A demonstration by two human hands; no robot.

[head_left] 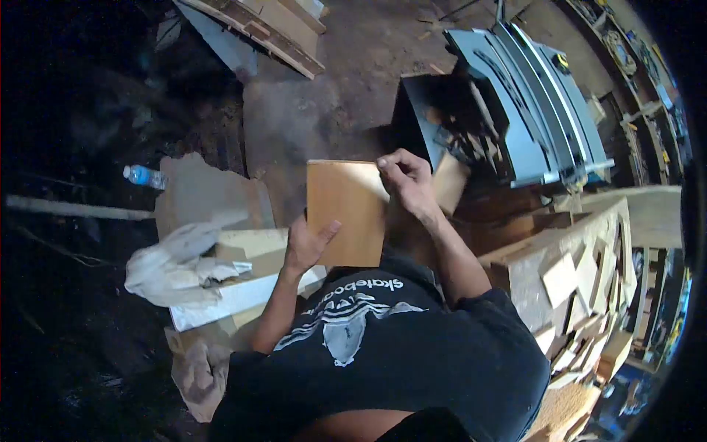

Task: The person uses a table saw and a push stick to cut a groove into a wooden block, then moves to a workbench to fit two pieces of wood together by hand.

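Note:
A flat, rectangular wooden board (345,214) is held up in front of my torso, with bright light on its upper right part. My left hand (305,244) grips its lower left side, thumb lying on the face and the other fingers hidden behind. At the upper right corner is my right hand (409,183), its fingers curled and pinched together against the board's edge. Whether something small sits between those fingertips I cannot make out.
A grey machine table (508,96) with rails stands at the upper right. Several wood offcuts (561,280) lie on the bench at right. To the left are a whitish cloth (177,269), a white panel (243,298) and a plastic bottle (145,177). Wooden planks (258,29) lie beyond.

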